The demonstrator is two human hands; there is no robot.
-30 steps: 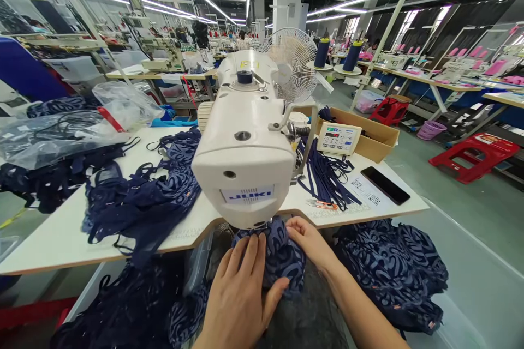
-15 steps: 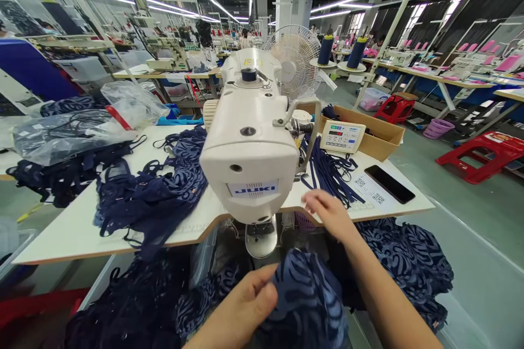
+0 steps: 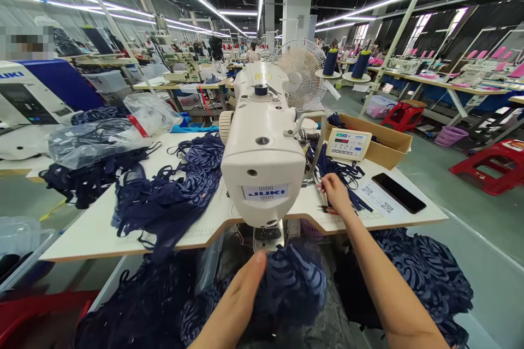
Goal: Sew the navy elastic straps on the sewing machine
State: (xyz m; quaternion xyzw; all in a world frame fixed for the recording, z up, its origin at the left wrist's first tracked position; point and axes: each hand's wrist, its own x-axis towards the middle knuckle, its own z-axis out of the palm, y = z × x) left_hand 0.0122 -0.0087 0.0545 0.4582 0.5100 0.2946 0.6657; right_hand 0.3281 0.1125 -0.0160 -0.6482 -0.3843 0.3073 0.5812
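A white Juki sewing machine (image 3: pixel 264 147) stands on the white table (image 3: pixel 94 232) in front of me. My left hand (image 3: pixel 244 289) is closed on a bunched navy patterned fabric piece (image 3: pixel 292 283) held low, below the machine's head. My right hand (image 3: pixel 335 193) reaches onto the table right of the machine, fingers pinched at a bundle of navy straps (image 3: pixel 341 174). Small snips (image 3: pixel 327 209) with an orange handle lie just under that hand.
A pile of navy garments (image 3: pixel 172 196) lies left of the machine, clear plastic bags (image 3: pixel 102 139) behind it. A control panel (image 3: pixel 347 144), cardboard box (image 3: pixel 385 144), black phone (image 3: pixel 398 192) and QR sheet sit at right. More navy fabric (image 3: pixel 426 272) fills a bin below right. A fan (image 3: pixel 301 73) stands behind.
My left hand pulled the fabric piece away from under the needle toward me. My right hand left the fabric and reached up right to the straps on the table.
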